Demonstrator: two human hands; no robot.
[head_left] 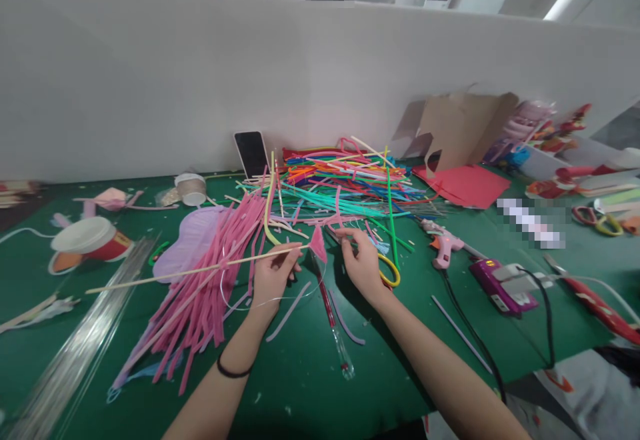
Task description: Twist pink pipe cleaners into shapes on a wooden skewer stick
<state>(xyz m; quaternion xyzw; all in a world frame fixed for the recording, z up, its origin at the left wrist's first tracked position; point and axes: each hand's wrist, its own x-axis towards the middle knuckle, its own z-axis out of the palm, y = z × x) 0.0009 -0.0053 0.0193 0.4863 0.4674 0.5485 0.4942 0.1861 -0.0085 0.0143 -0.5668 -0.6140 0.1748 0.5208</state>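
My left hand [274,273] is closed around a long pale stick [175,273], which slants out to the left over the pink strips. At the stick's right end sits a small pink fuzzy triangular piece [318,247]. A thin clear line loops below the stick. My right hand [357,257] is closed just right of the pink piece, on scissors [391,272]; a dark tip shows at its fingertips and the yellow handle sticks out behind the palm. A bundle of pink pipe cleaners [210,293] lies beside my left hand.
Colourful pipe cleaners [345,180] are heaped at the back, near a phone [251,153]. A pink glue gun [444,245] and purple power strip [500,287] with cables lie right. Clear rods [95,333] and a paper cup [95,240] are left; a wrapped stick [333,320] lies in front.
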